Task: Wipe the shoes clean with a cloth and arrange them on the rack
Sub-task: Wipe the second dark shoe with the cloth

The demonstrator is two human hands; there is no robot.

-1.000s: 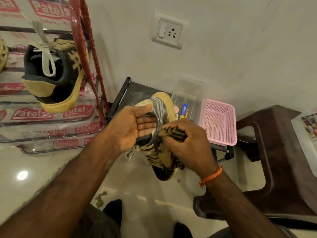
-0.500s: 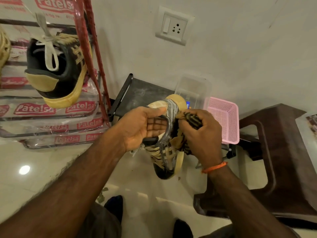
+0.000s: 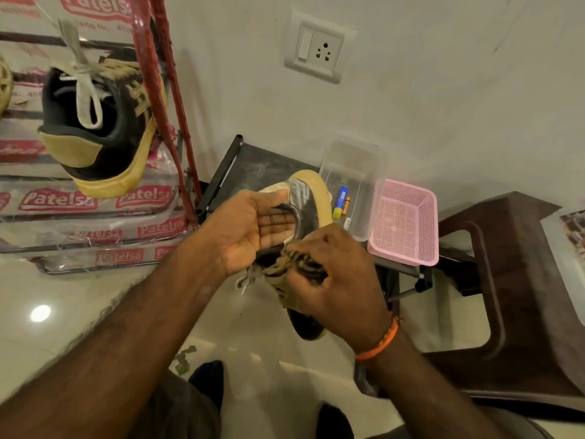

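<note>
The person holds one shoe [image 3: 308,205] in the air in front of the body, heel up and toe down. The left hand [image 3: 250,228] grips it at the heel, fingers inside the opening and thumb on the outside. The right hand [image 3: 335,277] has its fingers curled around a striped cloth [image 3: 300,267] and presses it on the side of the shoe. The second shoe [image 3: 98,122], black with yellow sole, sits on the rack [image 3: 164,90] at the left. The plastic wrapping on the rack shelves reads "Patelsa" [image 3: 57,199] in white on red. On the low table behind, a clear box [image 3: 357,172] stands beside a pink basket [image 3: 403,221].
</note>
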